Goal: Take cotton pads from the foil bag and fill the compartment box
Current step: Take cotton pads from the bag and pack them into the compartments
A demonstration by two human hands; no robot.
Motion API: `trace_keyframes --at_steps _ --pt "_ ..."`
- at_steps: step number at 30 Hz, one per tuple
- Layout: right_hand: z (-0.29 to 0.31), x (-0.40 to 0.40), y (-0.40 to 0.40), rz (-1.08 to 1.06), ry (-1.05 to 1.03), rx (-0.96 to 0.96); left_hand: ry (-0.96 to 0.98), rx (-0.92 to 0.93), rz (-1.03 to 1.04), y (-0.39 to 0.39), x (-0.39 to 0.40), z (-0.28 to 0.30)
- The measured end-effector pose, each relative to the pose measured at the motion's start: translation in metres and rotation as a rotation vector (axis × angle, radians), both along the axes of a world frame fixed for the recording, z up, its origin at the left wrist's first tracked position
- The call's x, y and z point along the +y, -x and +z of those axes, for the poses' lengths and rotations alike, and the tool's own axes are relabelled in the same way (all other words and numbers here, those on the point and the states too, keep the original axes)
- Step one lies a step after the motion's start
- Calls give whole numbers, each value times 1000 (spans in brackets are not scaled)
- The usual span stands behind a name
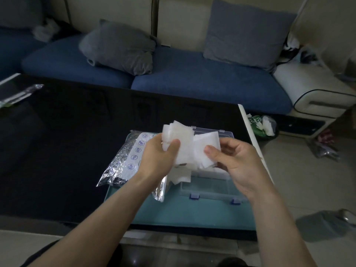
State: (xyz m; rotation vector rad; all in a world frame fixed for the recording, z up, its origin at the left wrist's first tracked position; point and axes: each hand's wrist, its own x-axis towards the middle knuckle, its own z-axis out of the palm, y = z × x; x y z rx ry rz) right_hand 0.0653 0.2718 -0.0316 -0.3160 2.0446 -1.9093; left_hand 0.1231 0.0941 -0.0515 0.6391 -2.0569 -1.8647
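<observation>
Both hands are up at the centre of the frame, over the box. The left hand (160, 154) has a thick, loose wad of pads (183, 143) in its grip, thumb pressed on the front, fingers curled behind. The right hand (234, 159) pinches the right side of the same wad, thumb on top of a pad that sticks out toward the right, so both grips are closed on the pads. The white squares fan out unevenly, some jutting above the left hand, some hanging below it.

Below the hands sits the clear box (207, 186), lid raised behind, two blue latches on its near edge. A few pads already lie in its left part (181, 176); the near right compartment looks bare, though the hands hide the far ones. The bag (125, 160), crinkled silver with a white printed panel, lies just left of the box, partly under the left forearm. Box and bag both rest on a teal mat (173, 212) at the lower centre, on the black glossy worktop (67, 141).

Along the top of the frame runs a blue sofa (192, 79) with grey cushions (119, 47).
</observation>
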Motion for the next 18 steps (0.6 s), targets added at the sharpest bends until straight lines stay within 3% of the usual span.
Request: trace_keyframes --at_steps 5,8,12,18 --pt "-3 6 2 194 -222 199 119 -92 -307 -2 -5 1" --pt "-9 0 3 153 -384 329 -123 -89 -419 -3 1 4" --pt "-8 -5 -2 137 -507 387 -376 -143 -398 -3 1 12" --pt "-6 -10 -11 190 -513 361 -345 -160 -298 -4 1 12"
